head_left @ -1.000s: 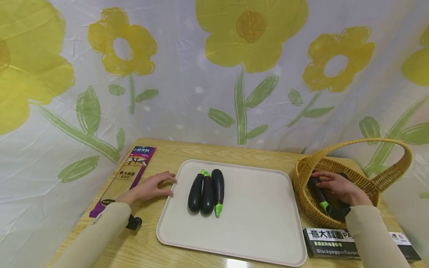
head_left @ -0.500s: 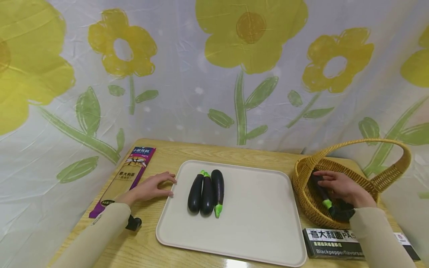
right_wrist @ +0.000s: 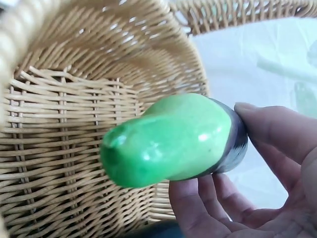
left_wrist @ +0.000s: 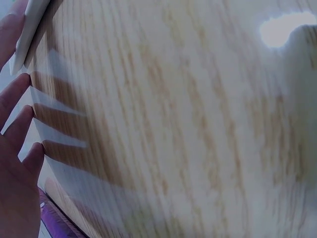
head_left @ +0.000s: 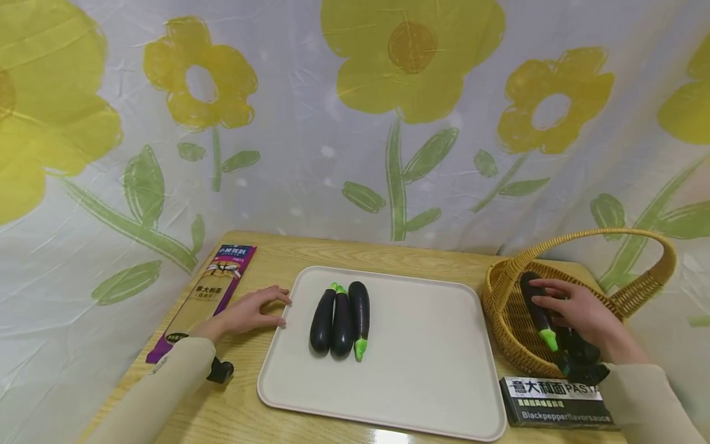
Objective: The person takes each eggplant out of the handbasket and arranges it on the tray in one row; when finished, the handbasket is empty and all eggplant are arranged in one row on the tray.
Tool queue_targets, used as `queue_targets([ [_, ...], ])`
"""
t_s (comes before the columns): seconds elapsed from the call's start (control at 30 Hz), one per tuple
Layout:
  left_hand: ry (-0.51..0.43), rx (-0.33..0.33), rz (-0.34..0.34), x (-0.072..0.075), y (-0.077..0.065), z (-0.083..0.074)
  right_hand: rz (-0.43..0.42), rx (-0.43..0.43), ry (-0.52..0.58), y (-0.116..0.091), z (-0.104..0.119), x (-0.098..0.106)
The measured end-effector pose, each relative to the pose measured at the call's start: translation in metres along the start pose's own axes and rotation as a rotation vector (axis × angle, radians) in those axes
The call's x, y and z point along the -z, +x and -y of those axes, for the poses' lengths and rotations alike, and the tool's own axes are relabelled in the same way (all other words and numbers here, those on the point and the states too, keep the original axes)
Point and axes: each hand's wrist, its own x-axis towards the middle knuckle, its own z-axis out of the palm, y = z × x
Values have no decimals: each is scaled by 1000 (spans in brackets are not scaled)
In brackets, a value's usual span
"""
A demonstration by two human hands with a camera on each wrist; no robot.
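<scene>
My right hand (head_left: 582, 314) pinches a dark purple eggplant (head_left: 534, 302) between thumb and fingers, its green stem end pointing toward me. It is held over the woven basket (head_left: 501, 330), and the right wrist view shows the green cap (right_wrist: 163, 144) up close. Part of another dark, smooth object (right_wrist: 157, 230) shows low in the basket there. Three eggplants (head_left: 342, 327) lie side by side at the left of the beige tray (head_left: 432, 370). Beside the tray's left rim rests my left hand (head_left: 252, 311), fingers spread and loosely bent, with fingertips at the rim and tabletop.
A purple-edged pasta packet (head_left: 208, 290) lies at the table's left, partly behind the left forearm. In front of the basket is a black-and-white pasta box (head_left: 554, 407), partly covered by the right sleeve. The basket's tall handle (head_left: 599, 233) arches above it. A flowered curtain (head_left: 299, 154) hangs behind the table.
My right hand has lifted the eggplant up from inside the basket, drawing slightly back to the right. More of the eggplant shows now. The left hand and the tray's eggplants have stayed put.
</scene>
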Motion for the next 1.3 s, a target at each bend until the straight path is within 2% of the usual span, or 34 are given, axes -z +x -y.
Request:
queue_targets([
  [0.33,-4,3,2,-1,0,0,-70,98,-128,-27,12,-9],
  [0.57,4,0,-2,-2,1,1,-66,56,-115,-47,19,-22],
  [0.77,-1,1,-8,-2,1,2,-54,12,-52,-65,24,-32],
  [1.0,2,-3,-11,-1,0,2,23,-21,155,-81,27,-44],
  [1.13,4,8,-6,-1,0,2,85,3,181,-85,32,-54],
  [1.3,6,13,-4,-1,-1,1,181,85,195,-79,42,-72],
])
